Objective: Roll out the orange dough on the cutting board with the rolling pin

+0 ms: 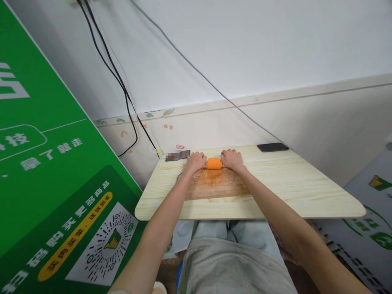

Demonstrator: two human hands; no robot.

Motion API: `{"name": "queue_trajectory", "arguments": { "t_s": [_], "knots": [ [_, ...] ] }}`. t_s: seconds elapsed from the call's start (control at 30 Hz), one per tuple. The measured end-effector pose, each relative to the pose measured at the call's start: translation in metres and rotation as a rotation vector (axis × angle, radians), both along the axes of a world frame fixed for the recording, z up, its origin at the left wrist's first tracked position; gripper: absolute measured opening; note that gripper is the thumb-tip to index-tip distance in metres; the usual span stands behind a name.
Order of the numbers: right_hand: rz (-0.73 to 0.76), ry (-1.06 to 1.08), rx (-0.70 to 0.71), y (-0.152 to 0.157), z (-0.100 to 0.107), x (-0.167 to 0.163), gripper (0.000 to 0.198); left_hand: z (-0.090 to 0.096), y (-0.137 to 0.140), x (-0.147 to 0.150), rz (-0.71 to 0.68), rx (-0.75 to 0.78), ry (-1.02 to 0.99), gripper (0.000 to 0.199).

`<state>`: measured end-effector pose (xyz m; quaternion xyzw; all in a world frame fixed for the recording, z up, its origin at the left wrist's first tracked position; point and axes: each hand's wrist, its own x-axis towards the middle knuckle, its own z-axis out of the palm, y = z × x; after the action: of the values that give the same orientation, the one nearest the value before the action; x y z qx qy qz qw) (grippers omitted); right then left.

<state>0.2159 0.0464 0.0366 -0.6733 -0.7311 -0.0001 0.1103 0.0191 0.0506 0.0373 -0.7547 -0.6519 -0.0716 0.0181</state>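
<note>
Two hands, the left hand (197,160) and right hand (232,159), curl at either end of an orange roll (214,163) at a wooden board's (217,188) far edge on the counter (294,183); their exact grip cannot be told. Below, a pale, round container (161,286) is cut off, its contents unclear.

green panel (58,173): 拿了就走; 扫码购买更多商品; yellow strip (75,237) on it: 买肉买菜,送货到家; QR code (107,249) beneath

White wall (275,41), pale trim strip (306,92) across it, small red marks (168,127) below (shapes unclear). Black cables (124,87) left, grey cable (190,63) slanting down. Green lettered panel (39,118) far left. Wood-grain table (309,179) along wall.
</note>
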Motion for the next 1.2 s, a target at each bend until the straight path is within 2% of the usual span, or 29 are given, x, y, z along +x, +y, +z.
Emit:
{"name": "queue_trajectory", "arguments": {
  "t_s": [0.57, 0.77, 0.93, 1.2],
  "knots": [
    [0.037, -0.085, 0.087, -0.039, 0.003, -0.002, 0.043, -0.012, -0.027, -0.006, -0.017, 0.032, 0.003, 0.045],
    [0.03, -0.063, 0.084, -0.047, -0.003, -0.001, 0.046, -0.001, -0.041, 0.0, -0.033, 0.063, 0.011, 0.046],
    [0.051, -0.065, 0.112, -0.052, -0.006, 0.0, 0.046, 0.009, -0.055, 0.003, -0.038, 0.032, 0.017, 0.048],
    [0.034, -0.051, 0.094, -0.059, -0.003, -0.002, 0.043, 0.011, -0.068, 0.006, 0.012, 0.076, 0.005, 0.048]
  ]
}}
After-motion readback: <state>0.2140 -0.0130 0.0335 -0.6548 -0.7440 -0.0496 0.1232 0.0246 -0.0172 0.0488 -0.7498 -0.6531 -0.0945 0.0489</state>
